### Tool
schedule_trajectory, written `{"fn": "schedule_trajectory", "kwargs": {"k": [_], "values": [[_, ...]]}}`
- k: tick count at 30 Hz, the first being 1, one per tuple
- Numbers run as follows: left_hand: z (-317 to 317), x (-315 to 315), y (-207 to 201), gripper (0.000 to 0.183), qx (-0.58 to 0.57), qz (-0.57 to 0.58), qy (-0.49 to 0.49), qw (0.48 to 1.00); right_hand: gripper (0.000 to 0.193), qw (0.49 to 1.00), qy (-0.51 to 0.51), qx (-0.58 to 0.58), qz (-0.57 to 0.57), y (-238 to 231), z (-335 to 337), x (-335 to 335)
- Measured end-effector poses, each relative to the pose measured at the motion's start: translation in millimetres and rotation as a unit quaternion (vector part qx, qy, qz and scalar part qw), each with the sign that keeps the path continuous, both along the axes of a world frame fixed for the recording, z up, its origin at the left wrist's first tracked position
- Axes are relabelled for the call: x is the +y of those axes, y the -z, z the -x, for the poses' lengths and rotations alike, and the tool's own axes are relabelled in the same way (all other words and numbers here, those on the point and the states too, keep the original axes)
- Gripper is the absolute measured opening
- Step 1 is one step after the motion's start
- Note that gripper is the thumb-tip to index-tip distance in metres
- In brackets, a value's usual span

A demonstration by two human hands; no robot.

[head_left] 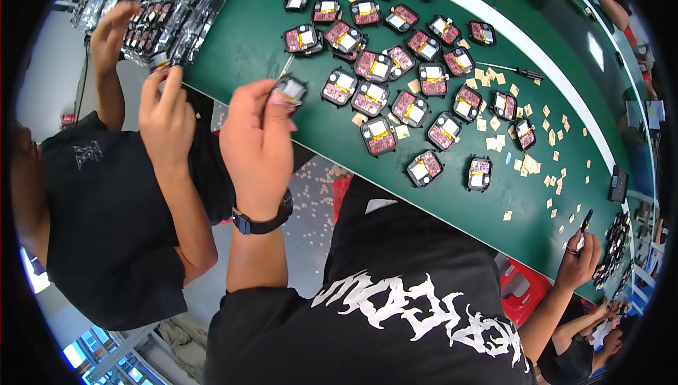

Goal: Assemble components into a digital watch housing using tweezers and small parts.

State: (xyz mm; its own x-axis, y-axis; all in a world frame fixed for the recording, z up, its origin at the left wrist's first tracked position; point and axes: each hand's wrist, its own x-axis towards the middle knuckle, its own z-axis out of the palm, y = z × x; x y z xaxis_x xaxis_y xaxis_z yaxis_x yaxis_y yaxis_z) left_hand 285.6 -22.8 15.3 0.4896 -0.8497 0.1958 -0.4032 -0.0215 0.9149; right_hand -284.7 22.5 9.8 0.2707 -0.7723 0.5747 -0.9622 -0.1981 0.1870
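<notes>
My left hand (pixel 258 138), with a black watch on its wrist, is raised at the near left edge of the green table. Its thumb and fingers pinch a small black housing (pixel 291 88), whose inside looks grey and a little blurred. Far to the right, my right hand (pixel 582 261) is closed around a thin dark object (pixel 585 224) with a pale part, too small to make out. Between the hands, many similar black housings (pixel 378 135) with red circuit boards, white blocks and yellow strips lie open side up on the table (pixel 339 120).
Small beige paper pieces (pixel 531 165) lie scattered at the right, near a screwdriver (pixel 524 72). A co-worker's hands (pixel 167 113) work at the left beside plastic-wrapped trays (pixel 159 14) of parts. Several dark parts (pixel 613 251) are heaped beyond my right hand. A red stool (pixel 521 290) stands below the table.
</notes>
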Motion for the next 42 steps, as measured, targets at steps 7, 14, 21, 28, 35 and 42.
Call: {"fn": "schedule_trajectory", "kwargs": {"k": [7,14,21,28,35,42], "values": [[-41,-16,17,0.017,-0.149,-0.038,-0.159,0.975,0.026,0.998,-0.022,-0.056,-0.02,7,-12,-11],[-73,-32,38,0.019,-0.311,-0.002,-0.116,0.943,0.031,0.995,-0.063,-0.075,-0.026,-12,-57,-17],[-47,-30,5,0.044,-0.466,-0.059,-0.206,0.858,0.032,0.989,-0.139,-0.051,0.009,-26,-91,-37],[134,-31,-27,0.042,0.2,-0.066,0.438,0.874,0.03,0.975,-0.218,-0.029,0.012,-35,-123,-38],[204,-54,-33,0.044,0.364,-0.234,0.509,0.744,0.03,0.976,-0.205,-0.046,-0.059,-58,-158,-33],[217,-62,-49,0.045,0.319,-0.237,0.539,0.743,0.025,0.915,0.017,-0.362,-0.177,-70,-166,1]]}}
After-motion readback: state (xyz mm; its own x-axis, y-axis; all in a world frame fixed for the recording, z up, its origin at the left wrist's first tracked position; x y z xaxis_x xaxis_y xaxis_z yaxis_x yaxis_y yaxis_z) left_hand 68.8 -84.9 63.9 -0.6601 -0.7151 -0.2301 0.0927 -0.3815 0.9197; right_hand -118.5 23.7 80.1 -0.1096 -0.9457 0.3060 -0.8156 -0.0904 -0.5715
